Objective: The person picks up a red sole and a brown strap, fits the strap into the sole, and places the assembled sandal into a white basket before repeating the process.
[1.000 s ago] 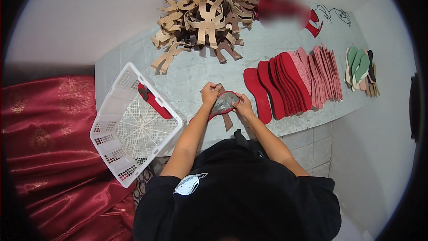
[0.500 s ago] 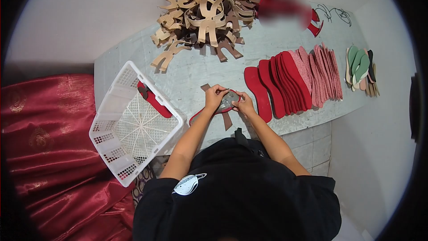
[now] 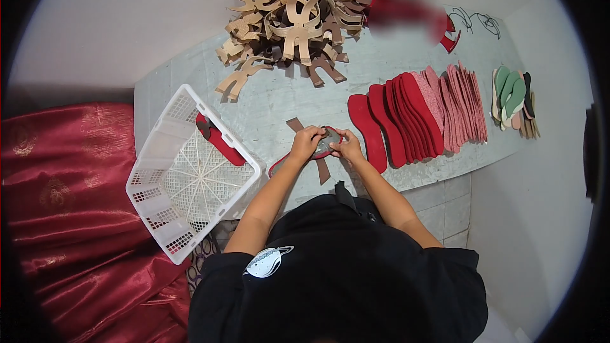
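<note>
A red-edged sole with a grey underside [image 3: 330, 144] lies on the table in front of me, a brown strap [image 3: 323, 170] sticking out from both of its sides. My left hand [image 3: 308, 141] has its fingers closed at the sole's upper part, pinching a small dark strap end. At the sole's right edge, my right hand [image 3: 347, 147] grips the rim between thumb and fingers.
A white basket [image 3: 241, 147] on the left holds a red sole with a dark strap [image 3: 219, 140]. Beige and brown straps [image 3: 298, 25] are heaped at the back. Red soles [image 3: 368, 132], pink soles [image 3: 454, 111] and green soles [image 3: 510, 92] stand to the right.
My left hand has shifted slightly over the sole, its fingers more bunched. The right hand stays nearly where it was.
</note>
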`<state>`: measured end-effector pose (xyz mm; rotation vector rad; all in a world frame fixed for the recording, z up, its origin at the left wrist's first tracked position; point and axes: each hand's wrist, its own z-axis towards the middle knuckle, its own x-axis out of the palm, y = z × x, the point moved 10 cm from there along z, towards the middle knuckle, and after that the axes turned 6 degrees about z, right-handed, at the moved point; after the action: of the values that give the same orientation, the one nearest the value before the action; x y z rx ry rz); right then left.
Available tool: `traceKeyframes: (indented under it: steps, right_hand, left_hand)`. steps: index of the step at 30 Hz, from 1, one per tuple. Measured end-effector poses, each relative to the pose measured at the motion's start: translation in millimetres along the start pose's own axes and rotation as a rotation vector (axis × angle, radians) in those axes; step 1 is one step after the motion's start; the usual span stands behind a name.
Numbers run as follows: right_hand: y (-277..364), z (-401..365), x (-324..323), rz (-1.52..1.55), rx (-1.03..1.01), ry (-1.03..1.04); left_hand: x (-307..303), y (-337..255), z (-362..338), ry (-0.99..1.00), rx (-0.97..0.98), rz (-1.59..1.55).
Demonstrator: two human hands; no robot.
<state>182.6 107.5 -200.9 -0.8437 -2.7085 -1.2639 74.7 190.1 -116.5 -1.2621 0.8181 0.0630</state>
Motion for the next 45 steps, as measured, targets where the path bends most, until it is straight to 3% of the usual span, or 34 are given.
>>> traceKeyframes:
  steps: [21,32,34,36,41,43,45]
  right_hand:
    - [-6,8,-1,0.009,-0.017,0.035]
    - [-4,10,-6,-0.123,-0.043,0.003]
    - [5,11,0,-0.018,-0.163,0.018]
    - [6,9,-1,-0.092,-0.142,0.027]
    - [-1,22,-8,-0.159,-0.197,0.038]
    - [8,17,-8,-0.241,-0.325,0.023]
    - [4,7,-8,-0.203,-0.223,0.026]
  left_hand:
    - [13,-21,-14,0.251,0.347,0.273]
    - [10,-28,-40,0.254,0.342,0.323]
    - [7,-31,-46,0.264,0.325,0.318]
    - [7,-38,-51,0.278,0.358,0.494]
    - [11,-38,-56,0.163,0.304,0.57]
    - [9,-36,-55,0.105,0.26,0.621]
    - [15,-35,-57,0.071,0.313,0.732]
